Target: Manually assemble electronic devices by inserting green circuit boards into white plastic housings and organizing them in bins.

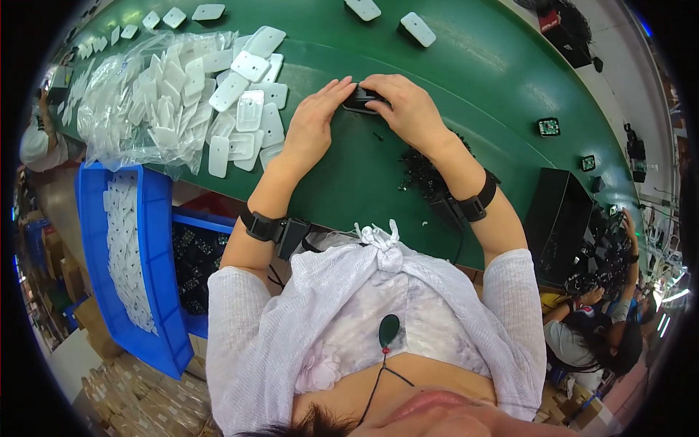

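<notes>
A small black rounded-corner case (360,106) rests on the green tabletop between my hands. My left hand (318,119) presses its outstretched fingers together against the left end of the case. My right hand (409,109) grips the other end, fingers bent over the top and thumb along the near side. My fingers hide part of the case. A small dark piece (378,136) lies on the table just below it. By my right forearm sits a pile of small black parts (419,175). To the left of my left hand are loose white plastic covers (250,111).
A clear plastic bag (109,120) of white covers lies at left, above a blue bin (162,269). More white covers (417,30) stand along the far side. At right are a black box (557,218) and small circuit boards (548,127). Other people sit beyond.
</notes>
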A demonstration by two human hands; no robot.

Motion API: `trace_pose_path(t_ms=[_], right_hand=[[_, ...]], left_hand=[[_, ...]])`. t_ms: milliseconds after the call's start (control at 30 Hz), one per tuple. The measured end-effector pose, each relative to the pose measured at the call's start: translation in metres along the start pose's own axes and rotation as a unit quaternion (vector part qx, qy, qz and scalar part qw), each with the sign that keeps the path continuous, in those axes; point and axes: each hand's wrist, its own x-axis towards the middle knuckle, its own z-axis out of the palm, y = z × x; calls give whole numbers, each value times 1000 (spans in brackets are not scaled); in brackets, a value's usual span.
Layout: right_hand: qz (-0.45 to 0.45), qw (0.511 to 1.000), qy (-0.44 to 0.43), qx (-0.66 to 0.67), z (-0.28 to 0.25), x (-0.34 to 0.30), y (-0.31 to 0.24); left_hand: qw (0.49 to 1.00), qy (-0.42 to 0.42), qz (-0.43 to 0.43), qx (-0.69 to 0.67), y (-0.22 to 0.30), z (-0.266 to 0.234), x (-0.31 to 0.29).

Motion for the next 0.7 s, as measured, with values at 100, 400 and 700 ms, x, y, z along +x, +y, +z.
trace_pose_path(t_ms=[100, 400, 700], right_hand=[[2, 1000, -8, -17, 2, 0, 0], [-32, 990, 20, -138, 12, -9, -5], [-7, 994, -13, -105, 1, 2, -3]], left_hand=[[999, -6, 10, 48, -4, 2, -3], [990, -16, 30, 140, 3, 5, -3], [987, -56, 43, 146, -3, -8, 7]])
